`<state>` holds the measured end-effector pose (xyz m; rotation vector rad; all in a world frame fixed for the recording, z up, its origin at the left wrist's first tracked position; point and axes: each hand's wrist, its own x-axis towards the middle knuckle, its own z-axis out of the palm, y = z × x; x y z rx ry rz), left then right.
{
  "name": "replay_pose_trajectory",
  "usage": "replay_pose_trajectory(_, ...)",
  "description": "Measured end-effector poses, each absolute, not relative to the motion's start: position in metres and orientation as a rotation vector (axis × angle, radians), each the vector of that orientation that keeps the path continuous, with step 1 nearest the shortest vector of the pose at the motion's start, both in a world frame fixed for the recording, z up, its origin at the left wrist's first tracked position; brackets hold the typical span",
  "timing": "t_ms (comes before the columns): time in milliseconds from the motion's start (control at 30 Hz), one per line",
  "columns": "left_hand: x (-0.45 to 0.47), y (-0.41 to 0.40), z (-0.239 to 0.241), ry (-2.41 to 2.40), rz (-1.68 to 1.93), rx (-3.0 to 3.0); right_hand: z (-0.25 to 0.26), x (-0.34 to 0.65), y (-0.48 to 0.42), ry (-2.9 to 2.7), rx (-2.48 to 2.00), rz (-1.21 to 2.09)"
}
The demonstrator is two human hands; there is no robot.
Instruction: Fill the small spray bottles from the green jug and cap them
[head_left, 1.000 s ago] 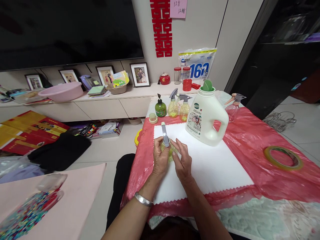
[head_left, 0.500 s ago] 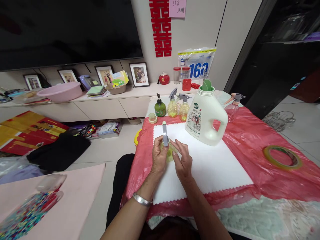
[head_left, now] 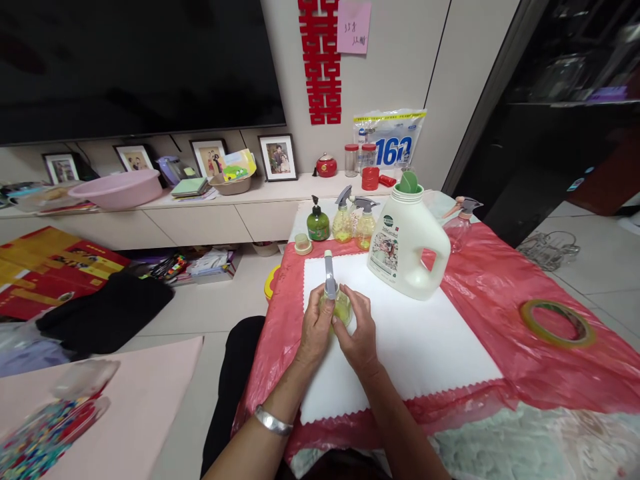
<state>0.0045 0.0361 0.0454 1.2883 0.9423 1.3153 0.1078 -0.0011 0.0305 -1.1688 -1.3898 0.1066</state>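
Observation:
A small clear spray bottle (head_left: 339, 305) with yellow-green liquid and a grey trigger head stands on a white sheet (head_left: 425, 340). My left hand (head_left: 316, 327) wraps its left side, fingers closed round it. My right hand (head_left: 357, 332) closes on its right side from below. A big white detergent jug (head_left: 407, 243) with an open green spout stands just beyond, to the right. Behind it are two more spray bottles (head_left: 355, 220) and a green pump bottle (head_left: 318, 223).
A red plastic cover (head_left: 505, 280) lies over the table, with a roll of tape (head_left: 557, 322) at the right and a clear spray bottle (head_left: 457, 223) at the far edge. A small yellow cap (head_left: 303, 244) sits near the pump bottle. A low cabinet (head_left: 200, 217) lies beyond.
Both hands have closed tighter round the small spray bottle; the right hand's fingers curl further onto it. The view has tilted slightly.

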Motion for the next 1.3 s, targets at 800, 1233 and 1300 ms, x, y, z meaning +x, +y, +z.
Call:
replay_pose_trajectory(800,-0.003,0.010,0.068,0.877,1.023,0.820,0.082,0.135,-0.028,-1.259,-1.362,0.450)
replay_pose_trajectory(1233,0.016,-0.027,0.090,0.334,0.836,0.560,0.115,0.163,-0.067,-1.212,-1.239,0.826)
replay_pose_trajectory(1300,0.017,-0.029,0.093,0.340,0.890,0.564,0.114,0.161,-0.071,-1.185,-1.299,0.746)
